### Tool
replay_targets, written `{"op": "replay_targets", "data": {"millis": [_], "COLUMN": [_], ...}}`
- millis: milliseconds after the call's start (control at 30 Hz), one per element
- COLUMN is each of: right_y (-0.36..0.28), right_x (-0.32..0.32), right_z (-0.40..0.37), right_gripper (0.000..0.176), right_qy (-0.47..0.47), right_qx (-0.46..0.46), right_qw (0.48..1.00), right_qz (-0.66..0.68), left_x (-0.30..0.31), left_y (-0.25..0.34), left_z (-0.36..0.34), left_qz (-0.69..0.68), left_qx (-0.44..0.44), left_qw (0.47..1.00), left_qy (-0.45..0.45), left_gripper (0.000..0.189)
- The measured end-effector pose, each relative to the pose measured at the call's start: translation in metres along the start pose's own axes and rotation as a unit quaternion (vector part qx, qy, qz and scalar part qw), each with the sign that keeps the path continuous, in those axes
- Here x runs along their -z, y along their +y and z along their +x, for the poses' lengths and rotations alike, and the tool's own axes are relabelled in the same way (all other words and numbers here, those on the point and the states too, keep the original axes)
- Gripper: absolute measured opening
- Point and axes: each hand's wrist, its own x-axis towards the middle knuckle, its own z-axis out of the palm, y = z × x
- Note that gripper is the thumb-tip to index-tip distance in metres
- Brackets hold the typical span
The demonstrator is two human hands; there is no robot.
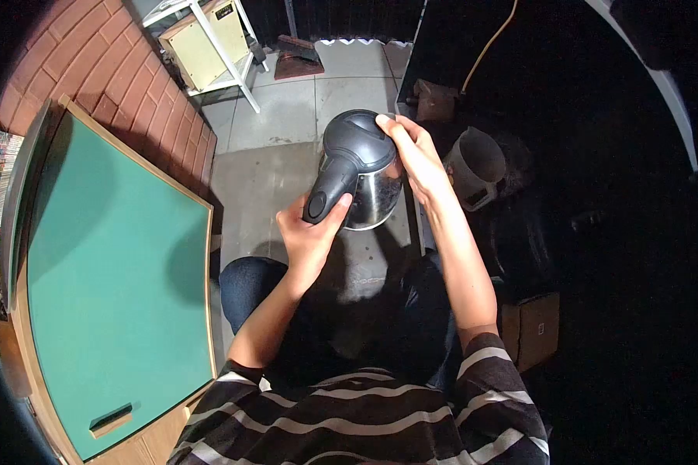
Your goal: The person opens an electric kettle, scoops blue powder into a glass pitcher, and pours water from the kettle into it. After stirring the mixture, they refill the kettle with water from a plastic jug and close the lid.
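Note:
An electric kettle [378, 198] with a shiny metal body and a black lid and handle is held up in front of me, above the floor. My left hand [309, 236] is wrapped round the lower part of the black handle, its thumb along the side. On the kettle's right side rests my right hand [416, 155], with the thumb at the lid's edge and the other fingers against the body, partly hidden. The lid looks closed.
A green board [124, 271] with a wooden frame stands at my left, beside a brick wall [124, 70]. A white rack [223, 46] holds a cream box at the back. To the right are a translucent jug [477, 163] and a cardboard box [537, 329].

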Motion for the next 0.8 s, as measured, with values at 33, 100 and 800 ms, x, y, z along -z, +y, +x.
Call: {"op": "replay_targets", "data": {"millis": [33,100,800], "right_y": [0.001,0.005,-0.024], "right_x": [-0.001,-0.006,-0.055], "right_z": [0.000,0.002,0.016], "right_gripper": [0.034,0.034,0.088], "right_qy": [-0.002,0.008,0.107], "right_qx": [0.007,0.025,0.085], "right_qw": [1.000,1.000,0.976], "right_qz": [0.008,0.013,-0.167], "left_x": [0.001,0.002,0.051], "left_y": [0.000,-0.003,0.041], "left_z": [0.000,0.002,0.049], "left_qz": [0.007,0.006,0.120], "left_qx": [0.006,0.002,-0.100], "left_qw": [1.000,1.000,0.988], "left_qy": [-0.001,0.000,-0.017], "left_gripper": [0.026,0.027,0.035]}}
